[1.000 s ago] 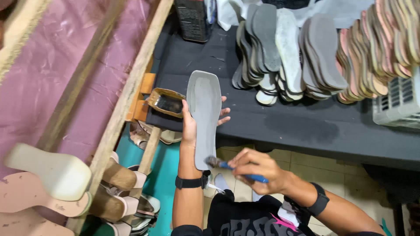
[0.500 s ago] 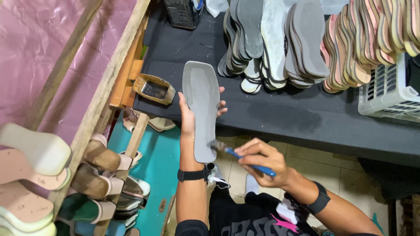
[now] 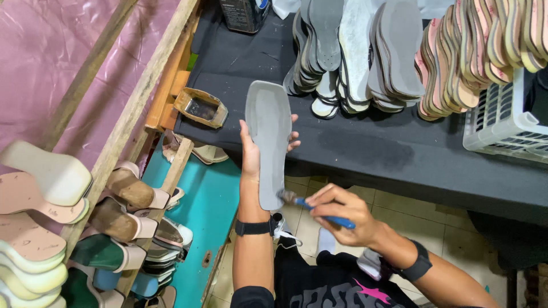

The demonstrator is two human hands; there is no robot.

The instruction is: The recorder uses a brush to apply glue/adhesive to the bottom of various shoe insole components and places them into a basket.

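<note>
Your left hand (image 3: 251,151) grips a grey sole (image 3: 268,142) upright; your right hand (image 3: 342,214), at 5 o'clock, pinches a brush (image 3: 311,205) touching its heel end, coating barely begun.

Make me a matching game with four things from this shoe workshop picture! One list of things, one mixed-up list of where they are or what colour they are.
Things:
1. grey sole
2. brush
3. white basket
4. small tin

Places and colours:
A. at the right edge of the dark table
B. held upright in the left hand
C. on the left end of the table, near the wooden frame
D. blue handle, in the right hand, bristles at the sole's lower end

Pairs: 1-B, 2-D, 3-A, 4-C
</note>
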